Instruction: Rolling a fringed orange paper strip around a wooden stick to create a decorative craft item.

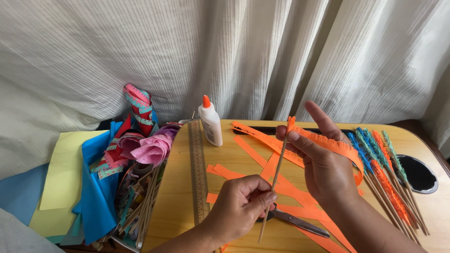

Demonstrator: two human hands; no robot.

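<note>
Above the desk [234, 154], the left hand [241, 206] pinches a wooden skewer [274, 185] near its lower end; the right hand [323, 164] clamps a fringed orange paper strip [335, 145] at its tip. Scissors [300, 222] lie beneath, finished sticks [389, 187] near the right edge.

- The left hand [241, 201] pinches a thin wooden stick [274, 185] near its lower end.
- The right hand [323, 164] presses a fringed orange paper strip [335, 145] against the stick's top.
- Scissors [300, 222] lie on the wooden table [178, 206] among loose orange strips [253, 152].
- A glue bottle [210, 122] stands beside a ruler [198, 168].
- Finished fringed sticks [386, 178] lie at right.
</note>
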